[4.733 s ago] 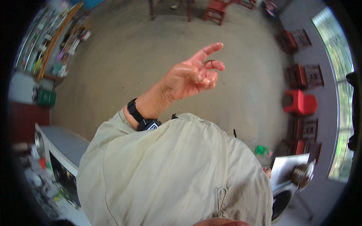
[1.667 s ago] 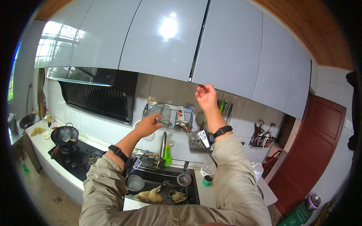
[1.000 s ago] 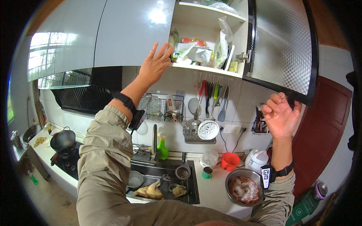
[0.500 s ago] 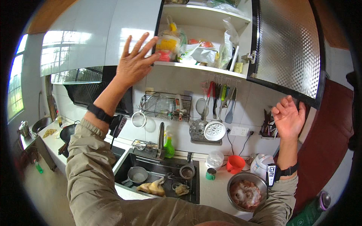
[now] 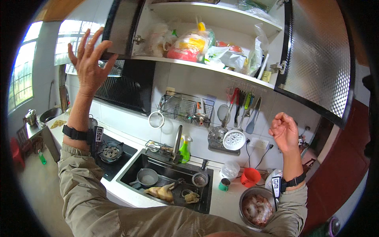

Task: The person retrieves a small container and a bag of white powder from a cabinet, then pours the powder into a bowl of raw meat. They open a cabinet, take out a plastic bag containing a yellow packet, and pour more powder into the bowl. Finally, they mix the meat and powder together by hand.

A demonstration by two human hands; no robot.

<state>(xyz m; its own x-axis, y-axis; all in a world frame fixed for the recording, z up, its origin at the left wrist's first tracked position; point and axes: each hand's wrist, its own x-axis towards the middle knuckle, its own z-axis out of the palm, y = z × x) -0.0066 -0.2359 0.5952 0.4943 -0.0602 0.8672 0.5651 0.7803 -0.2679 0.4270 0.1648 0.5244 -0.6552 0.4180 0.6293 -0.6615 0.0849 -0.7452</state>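
My left hand (image 5: 90, 63) is raised with fingers spread, its fingertips on the lower edge of the opened left cupboard door (image 5: 123, 27). My right hand (image 5: 284, 131) hangs in the air with fingers curled in, holding nothing, below the opened right cupboard door (image 5: 318, 59). Between the doors the cupboard shelf (image 5: 205, 67) carries several bags of food, among them a yellow and red bag (image 5: 191, 45).
Below are a black sink (image 5: 167, 179) with a plucked chicken (image 5: 160, 192) and a small pan, a green spray bottle (image 5: 184, 151), a wire dish rack (image 5: 187, 108), hanging utensils, a red cup (image 5: 250, 177), a steel bowl of meat (image 5: 256, 207) and a gas hob (image 5: 110, 152).
The left cupboard door has swung further open to the left with my left hand on it. My right hand has dropped from the right door and curled its fingers.
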